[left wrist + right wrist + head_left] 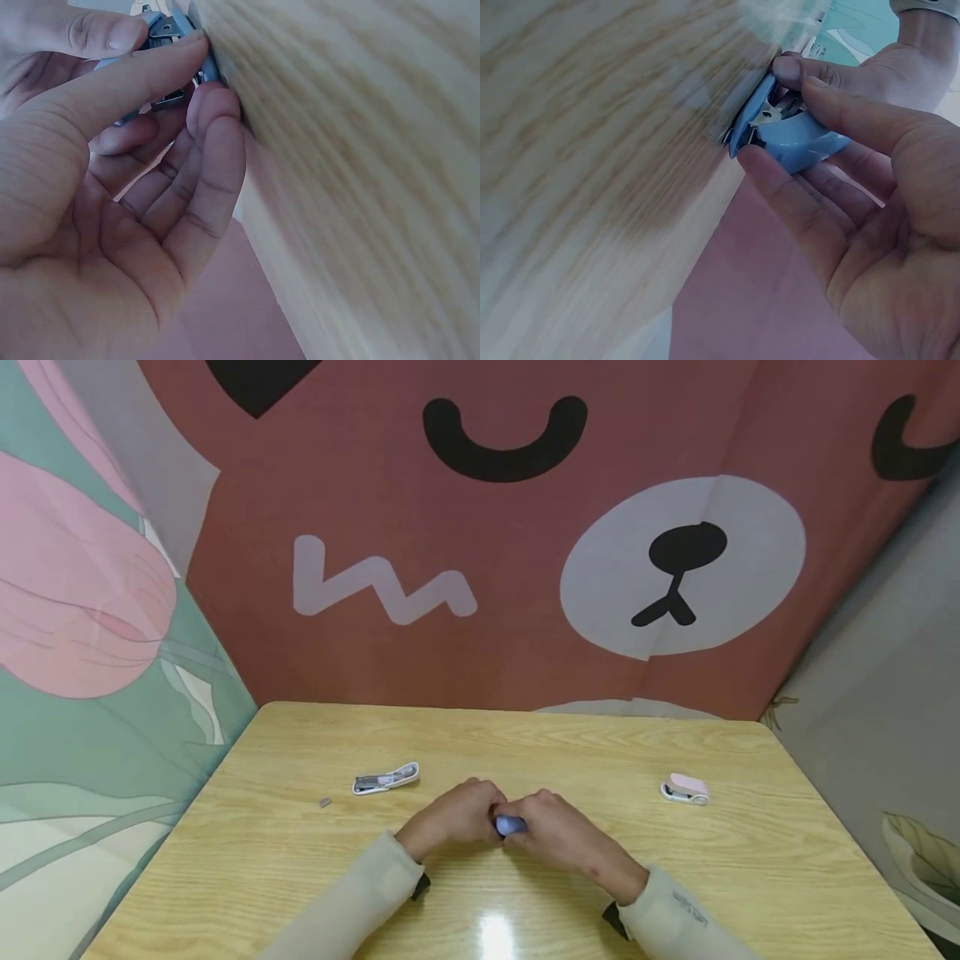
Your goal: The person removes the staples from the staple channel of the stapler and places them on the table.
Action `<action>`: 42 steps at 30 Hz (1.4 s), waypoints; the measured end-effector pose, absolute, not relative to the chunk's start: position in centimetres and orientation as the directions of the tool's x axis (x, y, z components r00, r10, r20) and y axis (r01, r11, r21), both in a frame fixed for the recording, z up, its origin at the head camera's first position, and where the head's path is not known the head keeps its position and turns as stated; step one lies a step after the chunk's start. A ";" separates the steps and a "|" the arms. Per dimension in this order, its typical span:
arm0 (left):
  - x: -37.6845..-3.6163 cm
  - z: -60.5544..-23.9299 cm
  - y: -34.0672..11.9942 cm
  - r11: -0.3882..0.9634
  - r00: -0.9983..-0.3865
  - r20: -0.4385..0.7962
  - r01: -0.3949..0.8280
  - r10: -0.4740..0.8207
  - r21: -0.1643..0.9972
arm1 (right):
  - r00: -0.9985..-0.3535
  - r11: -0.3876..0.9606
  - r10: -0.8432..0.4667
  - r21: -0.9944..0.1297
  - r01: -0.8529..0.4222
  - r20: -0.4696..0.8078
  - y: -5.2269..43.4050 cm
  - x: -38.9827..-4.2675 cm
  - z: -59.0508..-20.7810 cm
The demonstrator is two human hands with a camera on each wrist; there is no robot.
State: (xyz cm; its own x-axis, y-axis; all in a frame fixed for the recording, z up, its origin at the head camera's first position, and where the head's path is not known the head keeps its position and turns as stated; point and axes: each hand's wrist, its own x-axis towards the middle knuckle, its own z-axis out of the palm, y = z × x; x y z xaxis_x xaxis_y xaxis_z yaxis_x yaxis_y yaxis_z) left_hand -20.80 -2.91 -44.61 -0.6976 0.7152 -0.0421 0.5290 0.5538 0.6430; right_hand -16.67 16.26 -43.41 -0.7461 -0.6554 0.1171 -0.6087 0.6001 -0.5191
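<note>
A small blue stapler is between my two hands over the middle of the table. Its light blue body and metal inner parts show in the right wrist view, with the two halves spread apart. My left hand pinches one end between thumb and fingers. From the other side my right hand grips the body with thumb and fingertips. In the left wrist view, fingers cover much of the stapler, which is close to the tabletop.
A white stapler lies opened out at the left, with a small grey strip of staples near it. A pink and white stapler sits at the right. A printed curtain hangs behind the wooden table.
</note>
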 end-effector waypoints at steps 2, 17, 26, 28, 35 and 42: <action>-20.8 -44.6 -2.8 0.557 -0.699 -0.043 0.530 0.714 0.639 | -0.759 0.604 -0.639 -0.531 -0.594 0.122 16.4 -16.5 -43.5; -20.7 -44.1 -3.2 0.560 -0.698 0.000 0.575 0.716 0.597 | -0.817 0.637 -0.561 -0.560 -0.530 0.136 17.3 -16.2 -43.1; -20.5 -44.2 -3.2 0.606 -0.717 -0.026 0.568 0.696 0.557 | -0.830 0.631 -0.545 -0.594 -0.499 0.119 17.9 -15.6 -42.8; -20.5 -44.2 -3.1 0.611 -0.718 -0.025 0.572 0.695 0.546 | -0.835 0.632 -0.537 -0.598 -0.492 0.120 18.1 -15.4 -42.8; -20.4 -44.2 -2.9 0.624 -0.723 -0.030 0.575 0.691 0.530 | -0.847 0.629 -0.522 -0.626 -0.461 0.100 19.0 -15.2 -42.8; -20.2 -44.2 -3.0 0.625 -0.727 -0.039 0.560 0.686 0.544 | -0.860 0.687 -0.504 -0.567 -0.455 0.079 20.3 -15.1 -42.9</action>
